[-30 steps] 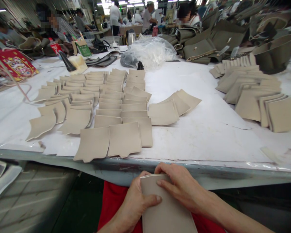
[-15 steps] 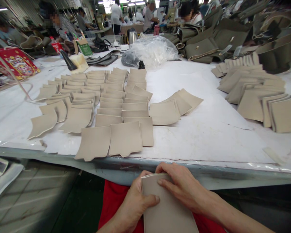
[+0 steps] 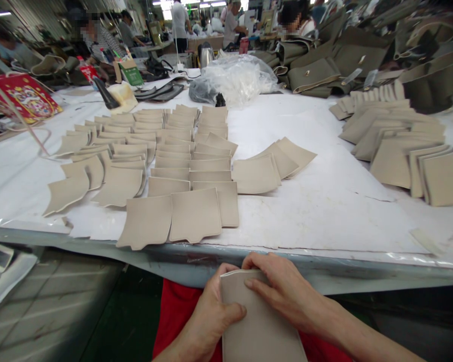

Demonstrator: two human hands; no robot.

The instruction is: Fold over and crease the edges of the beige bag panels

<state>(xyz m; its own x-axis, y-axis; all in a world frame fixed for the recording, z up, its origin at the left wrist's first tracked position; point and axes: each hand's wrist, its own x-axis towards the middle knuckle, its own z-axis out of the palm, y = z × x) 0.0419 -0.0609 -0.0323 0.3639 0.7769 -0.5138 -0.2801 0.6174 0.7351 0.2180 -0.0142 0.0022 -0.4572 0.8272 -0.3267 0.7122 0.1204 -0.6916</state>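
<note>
In the head view, a thin stack of beige cut sheets [image 3: 256,327] is held just below the near edge of the white paper-covered bench [image 3: 324,211], over red cloth [image 3: 173,311]. The left hand [image 3: 207,314] closes its grip on the stack's left edge, thumb on top. The right hand [image 3: 283,289] grips the top edge, its fingers curled over it. On the bench lie overlapping rows of curved beige pieces [image 3: 166,166]. At the bench's far left, a green carton [image 3: 130,75] and a red patterned bag [image 3: 22,98] bear print too blurred to read.

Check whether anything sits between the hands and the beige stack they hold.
Nothing visible does. The left hand clasps the beige stack at its left edge, thumb on its face; the right hand lays fingers directly on its upper end.
</note>
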